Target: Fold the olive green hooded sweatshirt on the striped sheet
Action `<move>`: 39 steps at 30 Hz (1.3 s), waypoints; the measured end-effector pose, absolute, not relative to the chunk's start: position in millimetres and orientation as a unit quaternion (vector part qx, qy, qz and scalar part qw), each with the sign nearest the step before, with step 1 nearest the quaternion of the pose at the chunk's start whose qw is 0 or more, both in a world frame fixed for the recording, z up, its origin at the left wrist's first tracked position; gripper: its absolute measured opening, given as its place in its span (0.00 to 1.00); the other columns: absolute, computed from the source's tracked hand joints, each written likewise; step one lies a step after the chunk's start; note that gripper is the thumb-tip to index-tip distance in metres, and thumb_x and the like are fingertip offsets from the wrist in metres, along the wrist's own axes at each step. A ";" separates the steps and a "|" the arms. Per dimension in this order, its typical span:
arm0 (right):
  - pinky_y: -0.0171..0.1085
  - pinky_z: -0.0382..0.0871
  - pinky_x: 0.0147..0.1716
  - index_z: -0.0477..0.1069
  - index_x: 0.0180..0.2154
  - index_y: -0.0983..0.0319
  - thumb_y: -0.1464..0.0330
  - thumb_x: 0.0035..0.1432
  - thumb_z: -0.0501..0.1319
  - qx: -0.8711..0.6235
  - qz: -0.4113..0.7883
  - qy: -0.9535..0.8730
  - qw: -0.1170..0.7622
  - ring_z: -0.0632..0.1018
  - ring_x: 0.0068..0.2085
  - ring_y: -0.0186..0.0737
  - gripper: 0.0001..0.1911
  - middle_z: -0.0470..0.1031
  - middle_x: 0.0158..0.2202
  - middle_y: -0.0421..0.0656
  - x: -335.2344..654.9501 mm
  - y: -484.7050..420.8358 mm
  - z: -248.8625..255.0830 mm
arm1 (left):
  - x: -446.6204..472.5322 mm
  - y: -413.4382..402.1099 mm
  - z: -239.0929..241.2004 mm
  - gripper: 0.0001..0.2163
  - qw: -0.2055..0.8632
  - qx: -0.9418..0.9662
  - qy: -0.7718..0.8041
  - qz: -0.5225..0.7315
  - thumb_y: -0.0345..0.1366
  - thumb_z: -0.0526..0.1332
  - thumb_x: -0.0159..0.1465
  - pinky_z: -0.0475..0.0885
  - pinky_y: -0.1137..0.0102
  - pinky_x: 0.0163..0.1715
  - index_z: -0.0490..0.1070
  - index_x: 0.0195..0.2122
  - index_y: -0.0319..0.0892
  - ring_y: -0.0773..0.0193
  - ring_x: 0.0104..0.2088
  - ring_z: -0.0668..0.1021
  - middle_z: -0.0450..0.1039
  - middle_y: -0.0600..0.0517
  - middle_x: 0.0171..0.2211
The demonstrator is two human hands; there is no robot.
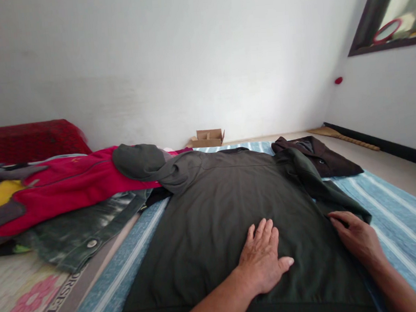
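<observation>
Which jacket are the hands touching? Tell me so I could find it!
Look at the blue striped sheet spread across the floor. In its middle lies the dark green jacket, spread flat, with the left hand pressed on it and the right hand at its edge. The neighbouring clothes are red, faded green denim or brown.

Left hand [262, 258] flat, palm down; right hand [357, 237] fingers curled.

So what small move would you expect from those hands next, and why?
Probably folding the right sleeve inward. The dark green jacket lies spread flat, the left hand presses flat on its middle, and the right hand rests at the sleeve's end, at the jacket's edge.
</observation>
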State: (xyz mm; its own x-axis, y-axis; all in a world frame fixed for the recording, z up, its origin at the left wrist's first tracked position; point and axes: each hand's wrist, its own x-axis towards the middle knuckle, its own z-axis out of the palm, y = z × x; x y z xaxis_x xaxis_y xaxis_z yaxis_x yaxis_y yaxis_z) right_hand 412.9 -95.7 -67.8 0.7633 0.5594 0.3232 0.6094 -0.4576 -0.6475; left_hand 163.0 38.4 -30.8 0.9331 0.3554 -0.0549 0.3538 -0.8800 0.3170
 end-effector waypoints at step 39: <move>0.43 0.69 0.41 0.75 0.33 0.56 0.54 0.47 0.51 -0.867 -0.051 -0.353 0.348 0.77 0.42 0.49 0.20 0.78 0.40 0.42 418.7 -99.6 -70.5 | 162.7 34.9 -23.0 0.34 0.169 0.970 0.174 -0.019 0.56 0.39 0.66 0.38 0.54 0.63 0.44 0.66 0.36 0.57 0.66 0.38 0.36 0.45 0.68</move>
State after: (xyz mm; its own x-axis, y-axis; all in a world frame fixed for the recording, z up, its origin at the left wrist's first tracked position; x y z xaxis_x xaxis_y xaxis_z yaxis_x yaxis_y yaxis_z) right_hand 418.7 -99.6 -70.5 0.7459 0.5761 0.3343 0.6474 -0.5091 -0.5672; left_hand 162.7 34.9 -23.0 0.9387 0.3308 -0.0967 0.3440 -0.8821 0.3219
